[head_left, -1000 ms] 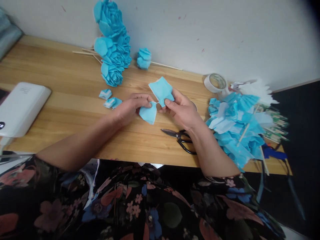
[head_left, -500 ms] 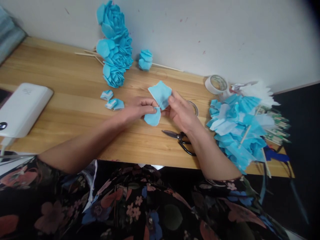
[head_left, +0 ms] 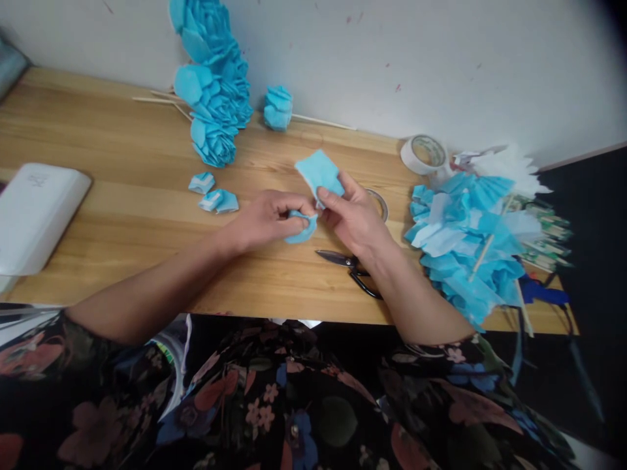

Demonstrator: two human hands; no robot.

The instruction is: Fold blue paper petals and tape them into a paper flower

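Observation:
Over the middle of the table, my left hand [head_left: 274,219] is closed on a small rounded blue paper petal [head_left: 301,232], part of it hidden under the thumb. Close to its right, my right hand [head_left: 356,212] pinches a larger squarish blue paper piece [head_left: 318,173] between thumb and fingers, its top corners sticking up. The two papers come near each other at the fingertips; whether they are joined I cannot tell. Just below the right hand lie black-handled scissors [head_left: 343,259], their handles partly covered by the wrist. Two folded blue paper pieces [head_left: 218,201] rest left of my left hand.
Blue paper roses [head_left: 213,140] on sticks lean by the wall, beside a smaller blue bud [head_left: 278,108]. A tape roll [head_left: 424,155] and a heap of blue crepe paper [head_left: 465,228] occupy the right. At left lies a white power bank [head_left: 44,215]. Another ring [head_left: 379,203] sits behind my right hand.
The petal in my left hand has turned and is more covered by the fingers. The paper in my right hand has tilted. The view has shifted slightly.

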